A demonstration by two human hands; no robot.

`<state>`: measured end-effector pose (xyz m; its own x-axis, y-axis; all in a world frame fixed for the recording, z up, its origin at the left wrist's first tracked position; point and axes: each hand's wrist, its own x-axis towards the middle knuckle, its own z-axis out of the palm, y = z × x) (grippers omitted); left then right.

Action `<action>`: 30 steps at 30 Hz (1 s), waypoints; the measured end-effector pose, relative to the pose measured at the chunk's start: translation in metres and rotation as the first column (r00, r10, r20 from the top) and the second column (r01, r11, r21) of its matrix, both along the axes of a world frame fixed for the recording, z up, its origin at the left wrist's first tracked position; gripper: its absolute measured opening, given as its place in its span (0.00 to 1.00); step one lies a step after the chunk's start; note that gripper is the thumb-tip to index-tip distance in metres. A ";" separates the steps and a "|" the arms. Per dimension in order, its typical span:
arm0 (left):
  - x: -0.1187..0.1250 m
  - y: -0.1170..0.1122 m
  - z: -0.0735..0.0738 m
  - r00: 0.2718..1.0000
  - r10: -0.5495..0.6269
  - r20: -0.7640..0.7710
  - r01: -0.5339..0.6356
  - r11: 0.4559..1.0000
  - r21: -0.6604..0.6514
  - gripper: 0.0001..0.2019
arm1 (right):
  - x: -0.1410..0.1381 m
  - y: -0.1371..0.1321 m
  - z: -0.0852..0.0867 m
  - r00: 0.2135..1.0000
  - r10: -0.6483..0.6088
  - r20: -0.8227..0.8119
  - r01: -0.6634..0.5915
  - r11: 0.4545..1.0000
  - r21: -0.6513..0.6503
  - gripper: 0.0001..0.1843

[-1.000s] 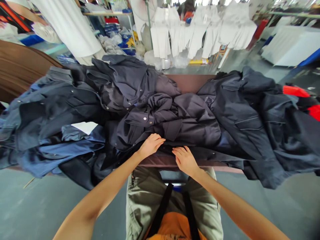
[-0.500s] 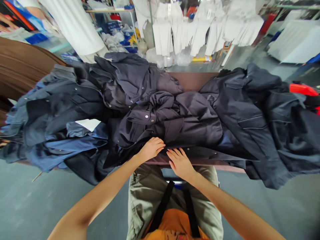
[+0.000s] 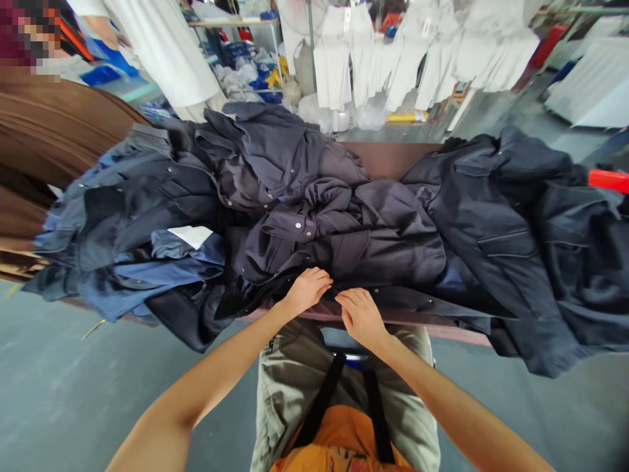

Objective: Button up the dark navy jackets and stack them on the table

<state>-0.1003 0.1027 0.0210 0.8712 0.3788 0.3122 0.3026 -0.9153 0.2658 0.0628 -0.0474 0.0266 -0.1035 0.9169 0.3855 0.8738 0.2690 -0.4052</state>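
Note:
A dark navy jacket (image 3: 393, 242) with snap buttons lies in front of me, its near edge along the table's front. My left hand (image 3: 309, 290) is closed on that edge, thumb hidden beneath. Just to its right, my right hand (image 3: 361, 316) has its fingers bent and pressed together on the same edge, a small gap from the left fingertips. Whatever lies under the fingers is hidden. A round pale snap shows on the jacket's flap, above my left hand.
More dark garments (image 3: 147, 203) are heaped on the left, with a white paper piece (image 3: 191, 236) on top. Another dark jacket (image 3: 501, 223) lies to the right, near a red item (image 3: 609, 179). White garments (image 3: 363, 56) hang behind the brown table (image 3: 388, 157). A person's white clothing (image 3: 162, 52) shows upper left.
The view has shifted slightly, so the garments sit further right. My right hand's fingers, flatter and more spread before, are now bent and drawn together at the jacket's edge.

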 end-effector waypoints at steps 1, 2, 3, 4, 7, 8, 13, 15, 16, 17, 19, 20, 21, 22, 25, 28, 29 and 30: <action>0.000 0.001 -0.001 1.000 0.001 0.007 -0.001 1.000 -0.002 0.10 | 0.000 0.001 0.003 1.000 0.009 -0.004 -0.009 1.000 0.011 0.18; 0.000 0.001 -0.002 1.000 0.000 0.007 0.000 1.000 0.004 0.10 | -0.001 0.003 0.004 1.000 0.014 -0.004 -0.014 1.000 0.016 0.19; 0.000 0.001 -0.002 1.000 -0.003 -0.001 0.003 1.000 0.016 0.10 | -0.001 0.004 0.005 1.000 0.017 -0.002 -0.017 1.000 0.019 0.20; 0.000 0.000 -0.002 1.000 -0.004 -0.012 0.004 1.000 0.031 0.11 | -0.001 0.006 0.006 1.000 0.020 0.002 -0.020 1.000 0.021 0.21; 0.000 -0.004 0.000 0.999 0.014 -0.043 -0.010 0.997 0.078 0.11 | -0.003 0.009 0.001 0.999 0.018 0.032 -0.019 1.000 0.017 0.26; 0.000 -0.005 0.001 0.998 0.023 -0.053 -0.018 0.996 0.091 0.11 | -0.003 0.010 -0.001 0.999 0.011 0.045 -0.012 1.000 0.008 0.28; -0.004 -0.021 0.005 0.989 0.079 -0.124 -0.057 0.984 0.171 0.11 | -0.008 0.009 -0.012 0.996 -0.023 0.092 0.030 0.997 -0.077 0.31; -0.006 -0.033 0.006 0.981 0.115 -0.157 -0.084 0.977 0.195 0.16 | -0.011 0.007 -0.016 0.994 -0.024 0.105 0.033 0.996 -0.081 0.33; -0.007 -0.039 0.006 0.975 0.136 -0.174 -0.099 0.974 0.206 0.18 | -0.012 0.006 -0.017 0.994 -0.027 0.110 0.036 0.996 -0.078 0.34; -0.007 -0.046 0.005 0.968 0.159 -0.193 -0.116 0.969 0.217 0.20 | -0.014 0.005 -0.019 0.993 -0.034 0.116 0.043 0.996 -0.077 0.35; -0.006 -0.057 0.003 0.952 0.207 -0.226 -0.151 0.959 0.242 0.24 | -0.019 0.004 -0.021 0.990 -0.049 0.130 0.060 0.995 -0.083 0.37; -0.005 -0.062 0.001 0.945 0.228 -0.232 -0.169 0.953 0.251 0.25 | -0.021 0.003 -0.022 0.989 -0.054 0.138 0.067 0.994 -0.088 0.39; -0.004 -0.065 0.000 0.941 0.247 -0.233 -0.186 0.949 0.255 0.26 | -0.023 0.003 -0.023 0.988 -0.061 0.144 0.075 0.993 -0.093 0.40; -0.004 -0.068 -0.002 0.939 0.260 -0.227 -0.200 0.946 0.254 0.27 | -0.025 0.003 -0.023 0.987 -0.069 0.147 0.083 0.992 -0.096 0.41; -0.003 -0.069 -0.008 0.939 0.278 -0.201 -0.226 0.942 0.250 0.29 | -0.030 0.003 -0.024 0.985 -0.084 0.153 0.099 0.991 -0.095 0.43; -0.005 -0.067 -0.013 0.946 0.272 -0.175 -0.226 0.943 0.245 0.29 | -0.033 0.003 -0.024 0.982 -0.094 0.166 0.110 0.990 -0.086 0.41; -0.006 -0.066 -0.014 0.950 0.268 -0.163 -0.225 0.944 0.241 0.29 | -0.034 0.003 -0.025 0.980 -0.101 0.169 0.117 0.990 -0.083 0.40; -0.007 -0.066 -0.015 0.953 0.264 -0.151 -0.224 0.946 0.235 0.29 | -0.035 0.002 -0.025 0.979 -0.107 0.173 0.122 0.989 -0.080 0.40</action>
<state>-0.1070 0.0367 0.0061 0.8090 0.5285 0.2574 0.5482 -0.8363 -0.0058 0.0280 -0.0454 0.0013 -0.0519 0.9566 0.2868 0.9542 0.1323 -0.2685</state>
